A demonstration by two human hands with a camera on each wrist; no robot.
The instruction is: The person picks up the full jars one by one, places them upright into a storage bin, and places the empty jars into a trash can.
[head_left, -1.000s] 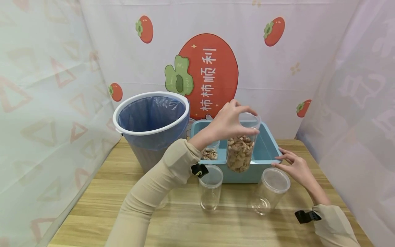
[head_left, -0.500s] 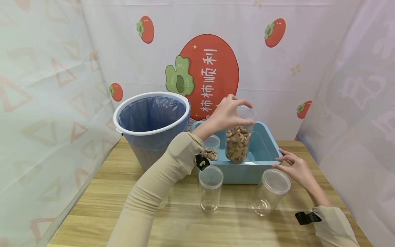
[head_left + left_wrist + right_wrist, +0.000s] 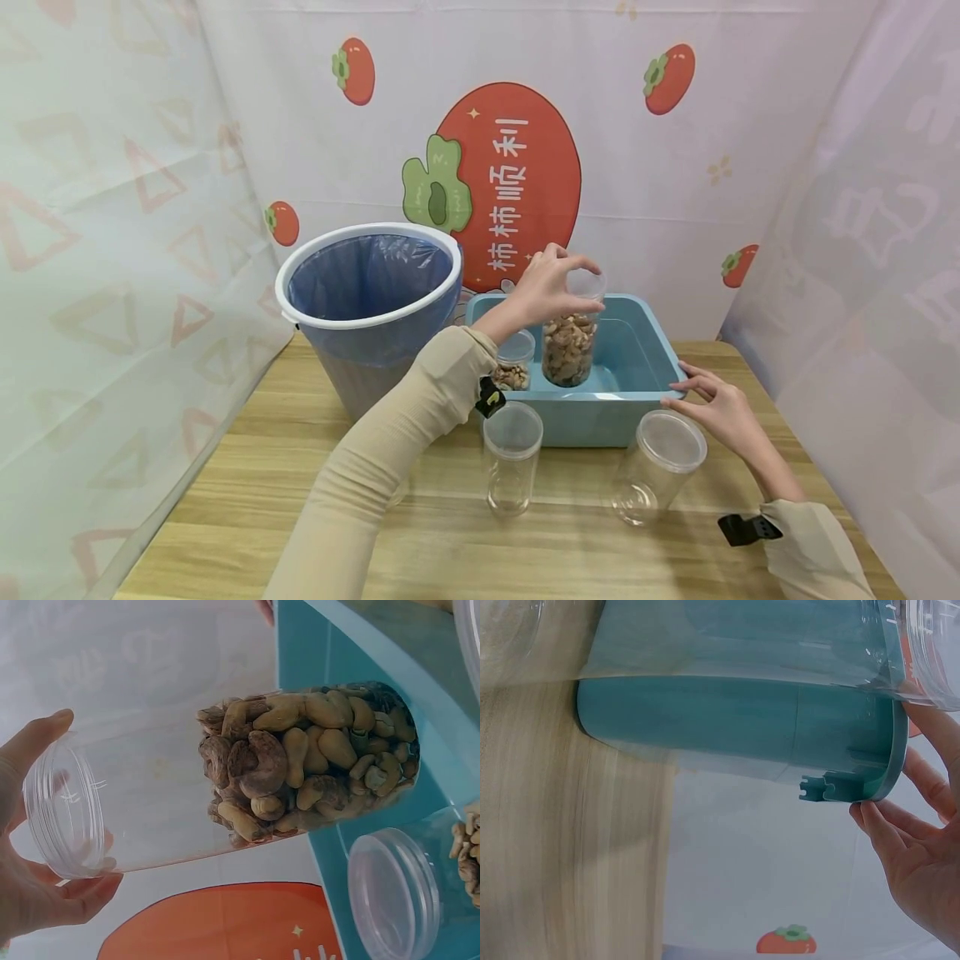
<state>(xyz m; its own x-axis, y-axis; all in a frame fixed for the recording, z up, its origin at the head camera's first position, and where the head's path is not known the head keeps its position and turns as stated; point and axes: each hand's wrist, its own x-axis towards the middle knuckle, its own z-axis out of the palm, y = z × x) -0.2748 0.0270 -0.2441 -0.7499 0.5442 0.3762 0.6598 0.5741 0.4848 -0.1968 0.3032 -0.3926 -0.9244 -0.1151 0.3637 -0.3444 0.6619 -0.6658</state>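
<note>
One nut jar [image 3: 247, 776], lid [image 3: 67, 802] between left fingers [image 3: 86, 896]

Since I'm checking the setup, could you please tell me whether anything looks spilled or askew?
Nothing stands out: nothing spilled shows around the light-blue rectangular plastic tub, and the clear, cylindrical plastic jar of nuts in the left hand looks lidded and intact.

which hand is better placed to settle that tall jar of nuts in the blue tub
Likely the left hand: it grips the tall jar of nuts by the lid, lined up with the opening of the blue tub. The right hand holds the tub's near right corner, so it seems better for steadying.
</note>
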